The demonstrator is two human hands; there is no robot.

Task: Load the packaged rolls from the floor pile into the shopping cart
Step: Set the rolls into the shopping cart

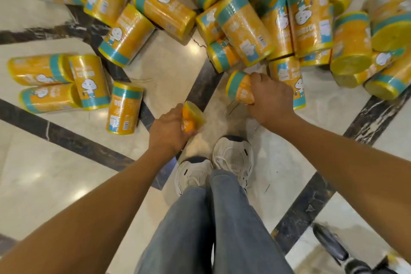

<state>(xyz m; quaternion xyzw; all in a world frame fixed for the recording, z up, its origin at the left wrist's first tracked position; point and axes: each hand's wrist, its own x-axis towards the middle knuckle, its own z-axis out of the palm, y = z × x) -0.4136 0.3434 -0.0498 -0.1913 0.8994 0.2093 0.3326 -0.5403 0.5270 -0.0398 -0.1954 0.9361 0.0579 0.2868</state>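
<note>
Several yellow-orange packaged rolls with teal bands and a cartoon figure lie in a pile (244, 26) across the far floor. My left hand (170, 132) grips one roll (193, 117) just above the floor, in front of my shoes. My right hand (270, 98) grips another roll (239, 88) at the near edge of the pile. The shopping cart itself is out of view apart from a dark wheel (333, 249) at the bottom right.
A smaller group of rolls (66, 82) lies to the left, with one roll (124, 111) nearer me. The floor is glossy cream tile with dark marble strips (66, 138). My white shoes (231, 158) and jeans fill the lower middle.
</note>
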